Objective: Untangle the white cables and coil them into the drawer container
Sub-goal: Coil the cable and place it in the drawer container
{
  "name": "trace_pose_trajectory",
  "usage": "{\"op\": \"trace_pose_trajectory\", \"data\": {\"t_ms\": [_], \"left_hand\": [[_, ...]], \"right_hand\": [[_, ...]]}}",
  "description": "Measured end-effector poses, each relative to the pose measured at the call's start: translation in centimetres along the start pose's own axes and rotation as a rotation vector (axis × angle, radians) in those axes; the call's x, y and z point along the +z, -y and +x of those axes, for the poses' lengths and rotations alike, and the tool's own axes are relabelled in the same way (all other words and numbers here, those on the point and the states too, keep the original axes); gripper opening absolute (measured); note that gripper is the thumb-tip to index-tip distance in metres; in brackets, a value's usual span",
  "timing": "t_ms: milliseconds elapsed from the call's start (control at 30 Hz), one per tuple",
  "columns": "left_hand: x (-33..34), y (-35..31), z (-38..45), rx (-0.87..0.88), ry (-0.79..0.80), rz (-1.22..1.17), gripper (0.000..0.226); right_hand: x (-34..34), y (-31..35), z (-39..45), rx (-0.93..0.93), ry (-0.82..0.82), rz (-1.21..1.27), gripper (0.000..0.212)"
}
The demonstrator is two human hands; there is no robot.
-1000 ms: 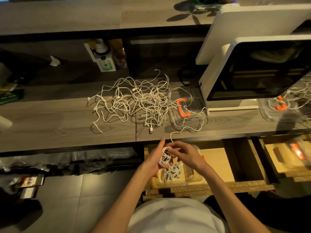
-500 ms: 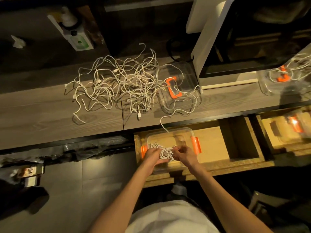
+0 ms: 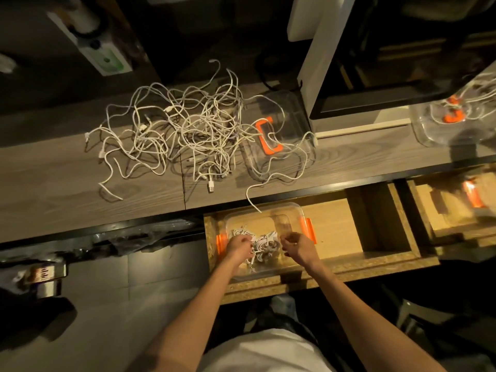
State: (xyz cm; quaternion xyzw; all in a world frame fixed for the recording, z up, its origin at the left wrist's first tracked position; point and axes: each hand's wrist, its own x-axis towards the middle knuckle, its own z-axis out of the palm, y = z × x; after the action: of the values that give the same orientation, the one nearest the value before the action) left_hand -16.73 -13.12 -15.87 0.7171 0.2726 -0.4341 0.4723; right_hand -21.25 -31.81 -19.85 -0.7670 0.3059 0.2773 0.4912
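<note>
White coiled cables (image 3: 264,244) sit in the clear container (image 3: 291,210) by the drawer's (image 3: 375,257) left edge, left hand (image 3: 239,247) gripping them, right hand (image 3: 296,244) curled, its hold unclear, apparently to seat the bundle.

I see a clear glossy plastic container (image 3: 292,210) under my fingers (image 3: 243,241), beyond them a matt wood-grain counter (image 3: 67,178).
</note>
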Motion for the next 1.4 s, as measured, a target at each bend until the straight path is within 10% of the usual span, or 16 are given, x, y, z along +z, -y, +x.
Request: {"op": "trace_pose_trajectory", "data": {"t_ms": [267, 433, 900, 1067, 1400], "left_hand": [[-3.0, -2.2, -1.9, 0.175, -0.082, -0.048, 0.025], [-4.6, -4.8, -3.2, 0.341, -0.156, 0.024, 0.024], [-5.8, -15.1, -6.5, 0.665, -0.237, 0.170, 0.021], [-6.3, -19.7, -7.8, 0.822, -0.375, 0.289, 0.008], [-5.7, -26.5, -9.2, 1.022, -0.429, 0.424, 0.051]], "right_hand": [[-5.2, 9.2, -1.2, -0.474, -0.324, 0.003, 0.009], [-8.6, 14.0, 0.8, -0.400, -0.504, 0.070, 0.031], [-11.8, 21.2, 1.8, -0.721, -0.443, -0.267, 0.019], [-13.8, 24.7, 0.1, -0.912, -0.439, -0.157, 0.010], [-15.7, 31.7, -4.1, -0.972, -0.252, 0.192, 0.022]]}}
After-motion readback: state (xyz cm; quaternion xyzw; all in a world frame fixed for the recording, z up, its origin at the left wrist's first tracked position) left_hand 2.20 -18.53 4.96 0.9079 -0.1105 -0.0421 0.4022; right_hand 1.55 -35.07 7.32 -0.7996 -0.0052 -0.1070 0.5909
